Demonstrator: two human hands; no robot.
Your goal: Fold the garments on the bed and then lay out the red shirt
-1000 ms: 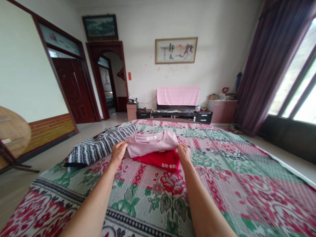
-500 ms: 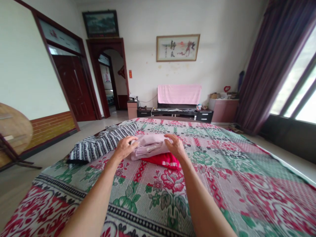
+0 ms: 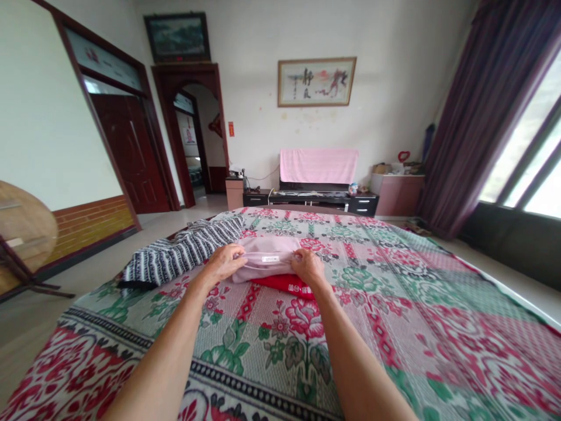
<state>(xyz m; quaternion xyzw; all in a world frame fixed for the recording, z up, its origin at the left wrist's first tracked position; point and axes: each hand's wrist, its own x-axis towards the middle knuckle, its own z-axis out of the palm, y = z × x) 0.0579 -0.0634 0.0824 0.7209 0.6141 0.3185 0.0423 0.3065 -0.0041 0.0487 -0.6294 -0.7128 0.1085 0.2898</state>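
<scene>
A pale pink folded garment with a white label lies on top of a red folded cloth bearing white lettering. My left hand pinches the pink garment's left edge. At its right edge, my right hand grips the fabric between thumb and fingers. The edge between both hands is drawn fairly straight, with the label near its middle. Most of the red cloth is hidden under the pink one. Left of the pile lies a black-and-white striped garment, touched by neither hand.
Everything lies on a floral bedspread. Beyond the bed stand a low black cabinet and a pink cloth draped over something dark. A round wooden tabletop leans at the left, and purple curtains hang at the right.
Both hands have closed on the pink garment's edge, where the fingers were looser before. The edge is straighter, and the label now faces me plainly.
</scene>
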